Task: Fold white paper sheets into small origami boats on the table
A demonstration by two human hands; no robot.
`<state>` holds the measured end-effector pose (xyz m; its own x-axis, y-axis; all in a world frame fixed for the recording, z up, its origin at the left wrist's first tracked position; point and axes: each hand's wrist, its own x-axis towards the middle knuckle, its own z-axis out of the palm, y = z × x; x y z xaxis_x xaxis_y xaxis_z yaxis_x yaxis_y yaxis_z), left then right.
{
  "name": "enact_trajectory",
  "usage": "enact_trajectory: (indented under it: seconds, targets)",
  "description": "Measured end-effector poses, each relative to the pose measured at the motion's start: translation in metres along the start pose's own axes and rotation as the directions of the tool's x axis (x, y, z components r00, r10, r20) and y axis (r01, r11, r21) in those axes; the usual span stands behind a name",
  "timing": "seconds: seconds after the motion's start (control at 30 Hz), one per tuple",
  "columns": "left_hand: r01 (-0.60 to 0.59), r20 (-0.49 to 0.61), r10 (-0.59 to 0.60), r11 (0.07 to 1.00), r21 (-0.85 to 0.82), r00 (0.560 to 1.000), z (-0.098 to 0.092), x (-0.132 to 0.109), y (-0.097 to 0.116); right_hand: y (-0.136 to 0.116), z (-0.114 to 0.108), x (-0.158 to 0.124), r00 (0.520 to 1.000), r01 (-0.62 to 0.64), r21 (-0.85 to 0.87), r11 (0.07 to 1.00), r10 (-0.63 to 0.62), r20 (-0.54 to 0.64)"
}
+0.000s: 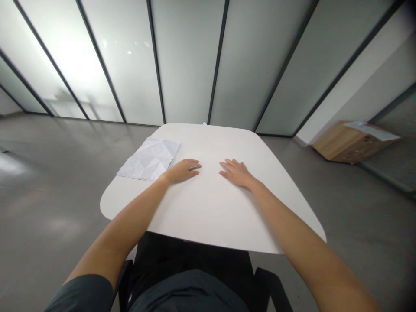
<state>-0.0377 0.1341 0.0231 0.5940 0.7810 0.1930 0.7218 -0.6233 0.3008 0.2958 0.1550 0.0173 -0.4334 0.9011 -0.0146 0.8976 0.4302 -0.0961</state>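
Observation:
My left hand [183, 170] lies palm down on the white table [211, 208], fingers stretched out and close together, holding nothing. Just left of it rests a creased white sheet of paper [150, 159], its near corner close to my left wrist. My right hand [236, 172] also lies flat on the table top, fingers slightly spread and empty. A bare strip of table separates the two hands.
Frosted glass panels with dark frames [182, 60] stand behind the table. A wooden cabinet [347, 141] with papers on top sits on the grey floor at the right. Chair armrests [273, 286] show below the table's near edge.

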Motion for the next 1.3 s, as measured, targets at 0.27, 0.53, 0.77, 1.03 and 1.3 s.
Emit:
enact_trajectory:
  seconds: [0.27, 0.53, 0.77, 1.03, 1.3]
  targets:
    - [0.0, 0.007, 0.0, 1.0, 0.009, 1.0, 0.002, 0.0, -0.003, 0.001, 0.002, 0.001, 1.0, -0.005, 0.002, 1.0, 0.005, 0.001]
    - [0.007, 0.012, -0.007, 1.0, 0.006, 1.0, -0.004, -0.001, -0.004, 0.001, 0.0, 0.0, 1.0, -0.006, 0.012, 1.0, 0.006, 0.011]
    - [0.16, -0.223, -0.152, 0.987, 0.014, 0.963, -0.033, -0.011, -0.011, 0.002, 0.001, 0.0, 1.0, 0.0, 0.019, 1.0, 0.0, 0.0]
    - [0.269, -0.451, -0.265, 0.961, -0.056, 0.852, -0.076, -0.03, -0.022, 0.004, 0.004, 0.001, 1.0, 0.01, 0.015, 1.0, -0.01, -0.008]
    - [0.522, -0.184, -0.492, 0.83, 0.197, 0.851, -0.064, -0.049, -0.066, 0.007, 0.007, 0.001, 1.0, 0.011, 0.027, 1.0, -0.011, -0.011]
